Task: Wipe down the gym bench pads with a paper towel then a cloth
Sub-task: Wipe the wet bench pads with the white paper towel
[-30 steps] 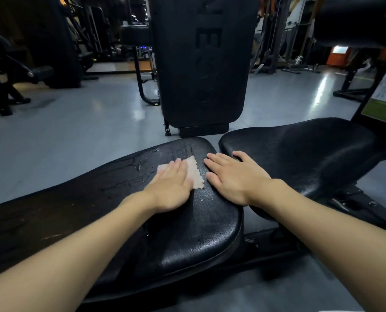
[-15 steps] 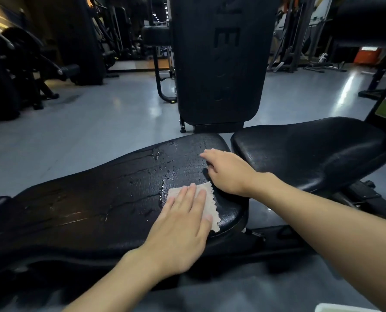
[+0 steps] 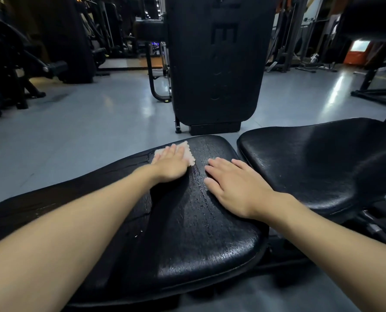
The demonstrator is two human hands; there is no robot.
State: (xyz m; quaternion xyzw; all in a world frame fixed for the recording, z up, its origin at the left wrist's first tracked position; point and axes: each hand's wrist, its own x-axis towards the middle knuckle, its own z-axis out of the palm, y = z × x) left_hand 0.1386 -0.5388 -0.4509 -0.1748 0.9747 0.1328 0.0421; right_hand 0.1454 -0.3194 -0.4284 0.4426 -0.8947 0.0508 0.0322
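A long black bench pad [image 3: 187, 233] stretches across the foreground, its surface wet and streaked. My left hand [image 3: 170, 164] lies flat with straight fingers on a small pale cloth with a zigzag edge [image 3: 188, 153], pressing it onto the pad's far edge. My right hand [image 3: 232, 185] rests flat on the same pad, just right of the left hand, fingers spread and holding nothing. A second black seat pad [image 3: 322, 163] sits to the right, separated by a narrow gap.
A tall black upright machine pad [image 3: 214, 59] stands on the grey floor [image 3: 75, 131] straight ahead. Dark gym machines [image 3: 12, 64] line the left side. More frames and stands fill the back right [image 3: 372, 82]. The bench's metal frame [image 3: 372, 224] shows under the right pad.
My left hand has slid the cloth from the pad's near right edge away to its far edge. My right hand stays flat on the pad.
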